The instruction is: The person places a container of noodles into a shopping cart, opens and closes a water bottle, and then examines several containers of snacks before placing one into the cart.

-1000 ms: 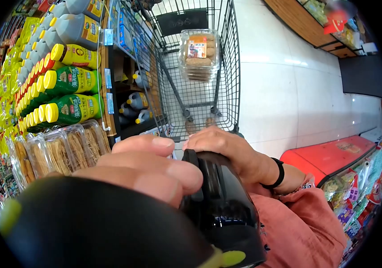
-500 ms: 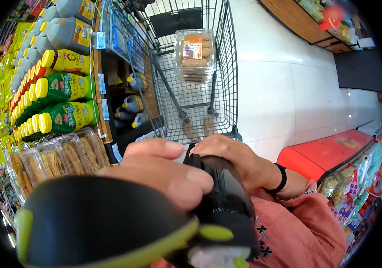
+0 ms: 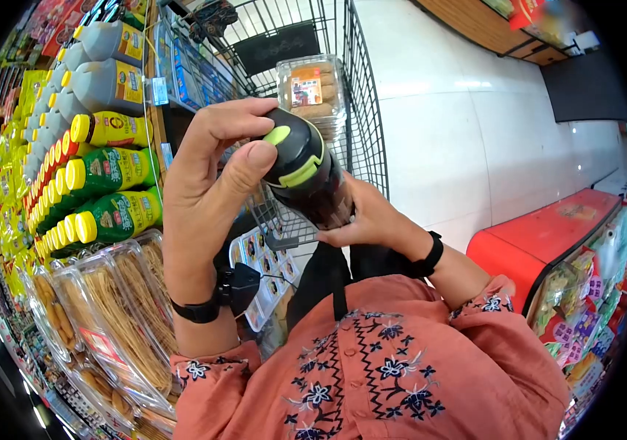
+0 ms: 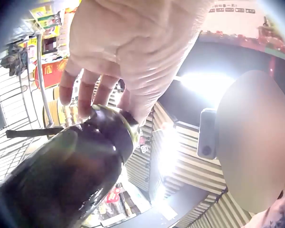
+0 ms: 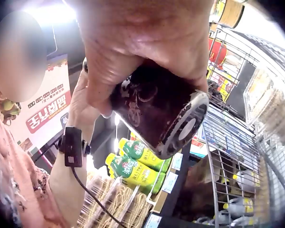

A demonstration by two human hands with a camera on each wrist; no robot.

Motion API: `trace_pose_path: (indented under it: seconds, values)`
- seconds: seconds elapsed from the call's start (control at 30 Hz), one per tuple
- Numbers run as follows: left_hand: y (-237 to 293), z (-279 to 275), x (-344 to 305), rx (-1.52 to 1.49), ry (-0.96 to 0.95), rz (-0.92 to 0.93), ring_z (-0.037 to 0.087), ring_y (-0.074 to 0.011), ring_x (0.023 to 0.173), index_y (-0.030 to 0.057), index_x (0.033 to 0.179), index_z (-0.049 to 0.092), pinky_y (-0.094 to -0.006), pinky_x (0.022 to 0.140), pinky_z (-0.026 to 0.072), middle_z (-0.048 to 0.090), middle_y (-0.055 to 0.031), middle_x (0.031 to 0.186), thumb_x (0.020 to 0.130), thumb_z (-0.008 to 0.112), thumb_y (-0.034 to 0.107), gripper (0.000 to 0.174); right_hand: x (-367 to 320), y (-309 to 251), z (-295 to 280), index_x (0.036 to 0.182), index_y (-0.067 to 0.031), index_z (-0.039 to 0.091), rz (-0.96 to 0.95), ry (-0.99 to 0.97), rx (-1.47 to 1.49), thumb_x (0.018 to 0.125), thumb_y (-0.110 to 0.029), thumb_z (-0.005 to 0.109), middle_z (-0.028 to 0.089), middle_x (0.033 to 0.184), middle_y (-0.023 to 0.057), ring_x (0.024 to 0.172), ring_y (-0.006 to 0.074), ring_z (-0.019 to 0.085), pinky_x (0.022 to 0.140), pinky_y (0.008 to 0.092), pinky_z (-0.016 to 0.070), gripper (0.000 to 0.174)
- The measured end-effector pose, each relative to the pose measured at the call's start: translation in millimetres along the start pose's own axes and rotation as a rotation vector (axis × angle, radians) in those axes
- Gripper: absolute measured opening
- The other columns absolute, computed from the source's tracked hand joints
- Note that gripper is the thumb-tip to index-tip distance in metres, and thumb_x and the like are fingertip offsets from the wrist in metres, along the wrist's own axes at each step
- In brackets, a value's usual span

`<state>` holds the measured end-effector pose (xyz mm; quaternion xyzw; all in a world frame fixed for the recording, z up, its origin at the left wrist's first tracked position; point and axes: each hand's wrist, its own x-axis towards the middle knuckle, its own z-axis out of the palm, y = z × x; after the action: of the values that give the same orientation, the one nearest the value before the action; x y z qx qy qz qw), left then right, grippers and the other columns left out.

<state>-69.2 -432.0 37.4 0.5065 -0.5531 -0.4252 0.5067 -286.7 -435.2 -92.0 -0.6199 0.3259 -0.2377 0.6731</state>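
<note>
A dark translucent drink bottle [image 3: 324,202] with a black and lime-green lid [image 3: 295,150] tilts in front of my chest, lid end nearest the head camera. My left hand [image 3: 214,158] holds the lid, thumb on one side and fingers on the other. Lower down, my right hand [image 3: 376,216] grips the bottle's body. In the right wrist view the bottle's base [image 5: 185,126] sticks out below the right hand's grip, and dark liquid shows inside. The left wrist view has the left fingers [image 4: 102,92] around the lid end.
A wire shopping cart [image 3: 361,88] stands ahead, holding a clear box of brown baked goods [image 3: 313,92]. Shelves on the left carry yellow-capped bottles [image 3: 119,213] and clear packs of dried sticks [image 3: 119,315]. A red display case [image 3: 541,227] stands at the right.
The bottle has moved from close under the head camera down and away, now tilted lid-first toward it. My left hand has shifted with the lid; the right hand still holds the body.
</note>
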Motion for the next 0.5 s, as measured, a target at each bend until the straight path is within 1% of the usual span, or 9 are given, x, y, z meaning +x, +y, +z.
trace_pose_path:
  seconds: [0.03,0.13,0.23,0.33,0.37,0.47,0.5]
  values:
    - [-3,-1,4,-0.005,-0.023,-0.015,0.058,-0.0159,0.111,0.0014,0.112,0.063,-0.0300,0.097,0.0451,0.061,-0.0149,0.127,0.095,0.069,0.018,0.025,3,2,-1,0.120,-0.0012,0.054,0.003,0.014,-0.005,0.066,-0.026,0.088,0.067,0.101,0.0139,0.092,0.0184,0.066,0.084,0.0323,0.0516,0.069]
    - [-11,-10,16,0.123,-0.131,0.001,0.059,-0.0149,0.107,0.0005,0.115,0.061,-0.0292,0.094,0.0474,0.062,-0.0146,0.125,0.095,0.068,0.016,0.026,10,17,-3,0.120,-0.0010,0.054,0.025,0.045,0.005,0.067,-0.027,0.088,0.067,0.102,0.0144,0.095,0.0204,0.067,0.085,0.0334,0.0516,0.068]
    - [-17,-19,30,0.111,-0.201,-0.195,0.060,-0.0148,0.103,0.0001,0.119,0.059,-0.0301,0.089,0.0499,0.063,-0.0135,0.123,0.092,0.073,0.020,0.036,22,31,-10,0.120,-0.0011,0.055,0.031,0.104,-0.071,0.066,-0.029,0.087,0.066,0.103,0.0153,0.095,0.0238,0.067,0.085,0.0347,0.0514,0.068]
    - [-11,-25,54,0.326,-0.299,-0.476,0.062,-0.0160,0.100,-0.0004,0.121,0.057,-0.0318,0.085,0.0515,0.063,-0.0131,0.124,0.086,0.078,0.026,0.049,44,38,-18,0.128,-0.0025,0.053,0.068,0.094,-0.178,0.070,-0.027,0.085,0.065,0.107,0.0120,0.097,0.0180,0.063,0.088,0.0321,0.0505,0.071]
    - [-18,-23,61,0.492,-0.267,-0.305,0.063,-0.0225,0.101,0.0000,0.122,0.057,-0.0345,0.086,0.0513,0.063,-0.0147,0.121,0.080,0.082,0.029,0.057,54,42,-14,0.119,-0.0017,0.056,-0.043,0.174,-0.133,0.067,-0.032,0.086,0.065,0.104,0.0172,0.097,0.0268,0.066,0.087,0.0355,0.0506,0.067]
    - [-28,-27,86,0.920,-0.376,0.085,0.063,-0.0302,0.102,0.0018,0.123,0.057,-0.0368,0.089,0.0505,0.061,-0.0176,0.115,0.079,0.080,0.026,0.055,84,44,-8,0.117,-0.0022,0.057,-0.059,0.162,-0.088,0.067,-0.033,0.085,0.065,0.103,0.0170,0.098,0.0269,0.066,0.086,0.0360,0.0505,0.065]
    - [-33,-33,94,0.883,-0.371,0.101,0.060,-0.0351,0.104,0.0037,0.123,0.058,-0.0384,0.092,0.0492,0.059,-0.0193,0.111,0.079,0.079,0.024,0.053,95,45,-2,0.116,-0.0028,0.057,-0.109,0.199,-0.089,0.067,-0.034,0.085,0.065,0.102,0.0170,0.096,0.0280,0.066,0.085,0.0367,0.0507,0.064]
